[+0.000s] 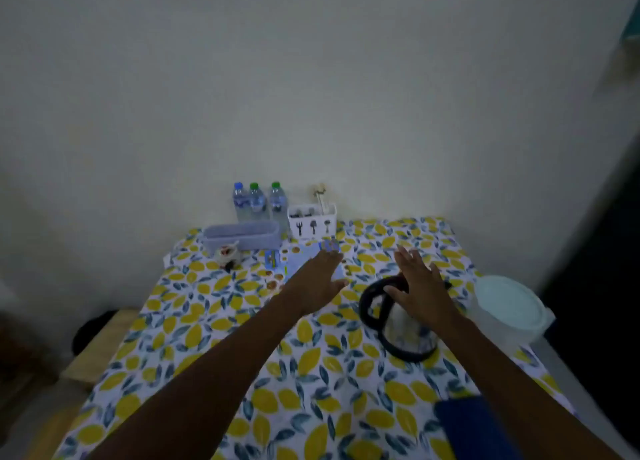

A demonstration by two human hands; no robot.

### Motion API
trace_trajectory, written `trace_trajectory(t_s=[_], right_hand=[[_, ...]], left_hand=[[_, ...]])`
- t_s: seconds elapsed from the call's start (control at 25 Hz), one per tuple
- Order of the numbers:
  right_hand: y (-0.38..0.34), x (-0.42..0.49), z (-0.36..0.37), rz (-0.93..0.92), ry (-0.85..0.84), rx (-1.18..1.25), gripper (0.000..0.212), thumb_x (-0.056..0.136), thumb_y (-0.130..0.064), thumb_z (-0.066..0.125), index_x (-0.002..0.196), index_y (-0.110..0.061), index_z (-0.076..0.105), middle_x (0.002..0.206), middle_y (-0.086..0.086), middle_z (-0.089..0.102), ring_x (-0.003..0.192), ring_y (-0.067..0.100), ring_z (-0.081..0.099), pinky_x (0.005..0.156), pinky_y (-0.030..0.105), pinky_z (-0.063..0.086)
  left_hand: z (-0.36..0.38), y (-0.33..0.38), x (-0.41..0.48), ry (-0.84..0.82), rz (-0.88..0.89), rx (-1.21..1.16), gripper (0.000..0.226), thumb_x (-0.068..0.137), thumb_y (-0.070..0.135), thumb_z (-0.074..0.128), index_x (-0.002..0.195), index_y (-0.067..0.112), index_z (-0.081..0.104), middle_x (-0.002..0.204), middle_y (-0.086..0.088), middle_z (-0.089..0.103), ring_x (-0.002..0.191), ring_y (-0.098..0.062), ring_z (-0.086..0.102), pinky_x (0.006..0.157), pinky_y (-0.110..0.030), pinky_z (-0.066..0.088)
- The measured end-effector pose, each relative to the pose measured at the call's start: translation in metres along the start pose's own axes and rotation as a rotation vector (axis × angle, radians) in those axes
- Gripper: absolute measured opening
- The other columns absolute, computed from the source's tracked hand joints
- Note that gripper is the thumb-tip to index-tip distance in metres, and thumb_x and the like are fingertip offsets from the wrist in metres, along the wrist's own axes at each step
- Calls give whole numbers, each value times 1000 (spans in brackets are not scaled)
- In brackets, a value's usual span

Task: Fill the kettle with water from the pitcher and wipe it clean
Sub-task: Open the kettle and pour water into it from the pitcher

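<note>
Two bare forearms reach up from 6 o'clock over the lemon-print cloth (214, 324). At 5 o'clock, nearest the lens, a dark blue cloth (474, 425) lies at the near right edge.

Right of centre the kettle (398, 324) stands upright on the print, its black handle curving to the left. Over its top the right hand (420, 286) is spread flat, fingers splayed and gripping nothing (whether the palm touches the lid I cannot tell). Reaching toward 12 o'clock, the left hand (318, 279) is open too, fingers extended above a pale blue packet (301, 262) and holding nothing.

At 3 o'clock the pitcher (509, 307), with its pale lid, sits just beside the kettle near the right edge of the table, where the scene falls into dark.

Along the far edge at 12 o'clock three bottles (258, 201) stand against the wall (311, 96), beside a white caddy (311, 222) and a grey tub (242, 238); a small figurine (228, 255) sits before the tub.

Open print runs from 7 to 9 o'clock, and between the forearms.
</note>
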State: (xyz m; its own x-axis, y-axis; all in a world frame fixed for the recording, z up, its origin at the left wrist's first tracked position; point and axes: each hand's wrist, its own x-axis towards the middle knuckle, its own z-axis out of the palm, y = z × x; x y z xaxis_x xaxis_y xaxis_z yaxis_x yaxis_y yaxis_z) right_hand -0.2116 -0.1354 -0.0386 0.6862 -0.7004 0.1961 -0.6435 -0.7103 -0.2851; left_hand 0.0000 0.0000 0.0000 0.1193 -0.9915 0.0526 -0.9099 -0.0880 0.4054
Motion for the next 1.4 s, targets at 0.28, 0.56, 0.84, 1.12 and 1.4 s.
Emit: trace_trajectory(t_s=[0.28,0.56,0.84,1.12,1.4], right_hand=[[34,-22,37,274,-7,-86,87,87,-41,59,150,-14,6,160,8,4,147,26,1,115,54,15],[50,-3,49,349,11,182,84,80,-21,71,147,-12,21,154,15,26,142,34,23,107,53,35],[39,-25,47,330,145,317,84,78,-10,72,146,-20,25,150,10,36,138,32,32,104,46,43],[-36,-59,52,137,87,275,95,81,-26,71,149,-34,6,157,-9,15,146,20,4,112,52,31],[-115,-102,98,68,-63,142,104,77,-74,41,148,-22,-13,160,-1,-7,146,13,-12,119,40,-2]], left_hand=[[101,13,32,-140,13,-131,69,100,37,44,151,11,6,161,-9,3,148,-25,2,120,-40,12],[141,20,110,-32,-58,-335,50,90,29,61,133,11,43,129,-17,51,116,-36,50,93,-51,46],[139,16,94,42,-124,-677,37,79,39,74,88,14,47,73,1,51,65,-18,48,58,-30,35],[92,-18,-1,101,-216,-714,35,83,36,72,100,12,53,85,-5,58,74,-19,56,60,-23,39],[69,-77,-121,89,-390,-638,27,82,34,74,98,19,57,88,2,62,77,-4,57,62,-12,40]])
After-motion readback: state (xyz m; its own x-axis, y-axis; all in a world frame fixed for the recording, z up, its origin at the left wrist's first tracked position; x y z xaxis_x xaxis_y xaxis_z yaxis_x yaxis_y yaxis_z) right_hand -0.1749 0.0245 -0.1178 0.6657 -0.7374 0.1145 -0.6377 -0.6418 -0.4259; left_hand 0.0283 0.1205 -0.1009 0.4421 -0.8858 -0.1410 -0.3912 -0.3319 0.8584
